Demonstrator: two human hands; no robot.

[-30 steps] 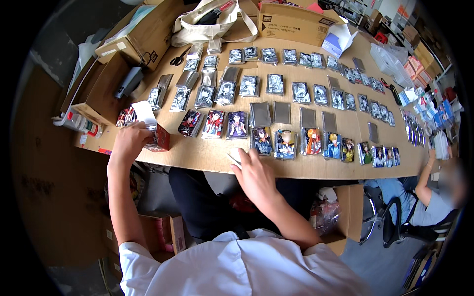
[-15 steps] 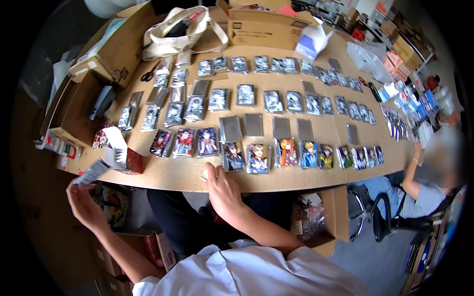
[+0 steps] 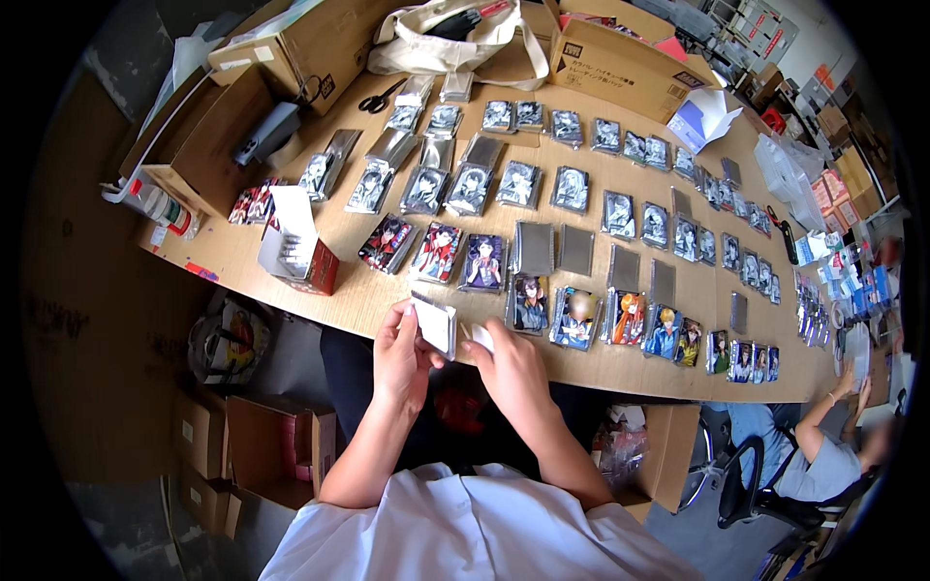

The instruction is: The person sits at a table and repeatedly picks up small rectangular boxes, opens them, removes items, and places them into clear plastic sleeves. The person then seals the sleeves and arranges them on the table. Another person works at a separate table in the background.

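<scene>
Close to the table's near edge, my left hand point(image 3: 399, 356) is closed on a small flat packet point(image 3: 434, 324), white-faced with a shiny clear edge. Just to its right, my right hand point(image 3: 513, 373) pinches a small white piece point(image 3: 479, 338) beside the packet; its kind is too small to make out. Beyond my hands lie stacks of colour picture cards point(image 3: 482, 261) in clear sleeves, and grey sleeve stacks point(image 3: 534, 248). Farther back are rows of black-and-white picture cards point(image 3: 469, 188). An open small red box point(image 3: 312, 266) with its white flap raised stands left of my hands.
Cardboard boxes point(image 3: 208, 145), a white cloth bag point(image 3: 455, 48) and scissors point(image 3: 380, 97) line the far left. A large carton point(image 3: 620, 68) and a blue-white box point(image 3: 699, 124) stand at the back. An open carton point(image 3: 673, 445) sits below the edge. Another person point(image 3: 823, 445) sits at right.
My left hand has come from beside the red box to the middle, bringing the flat packet next to my right hand. The view has turned, shifting the table rightward in the picture.
</scene>
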